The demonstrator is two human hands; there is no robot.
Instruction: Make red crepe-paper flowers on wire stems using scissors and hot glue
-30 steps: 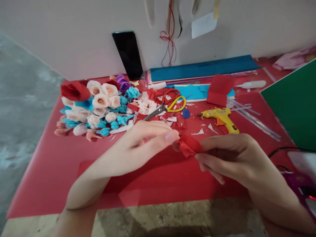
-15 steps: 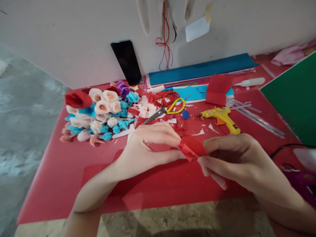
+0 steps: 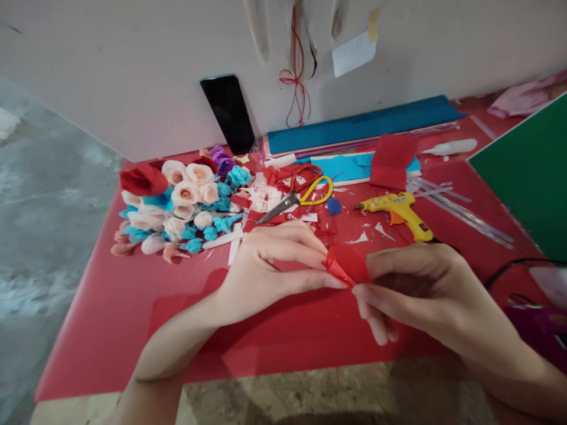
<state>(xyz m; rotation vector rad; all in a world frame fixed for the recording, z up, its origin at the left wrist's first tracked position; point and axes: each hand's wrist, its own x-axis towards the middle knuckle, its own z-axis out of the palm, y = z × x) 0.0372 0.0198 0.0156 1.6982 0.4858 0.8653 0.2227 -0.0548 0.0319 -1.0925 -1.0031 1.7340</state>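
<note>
A small piece of red crepe paper is pinched between both my hands above the red sheet that covers the table. My left hand grips its left edge with thumb and fingertips. My right hand holds its right side, fingers curled. The paper is partly rolled and creased.
A heap of paper roses in white, blue and red lies at the left. Scissors with red and yellow handles and paper scraps lie behind my hands. A yellow glue gun lies at the right, a green board farther right, a phone against the wall.
Both hands have turned the red paper a little, and its top now looks rounder. The view has shifted slightly; the hands stay in about the same spot.
</note>
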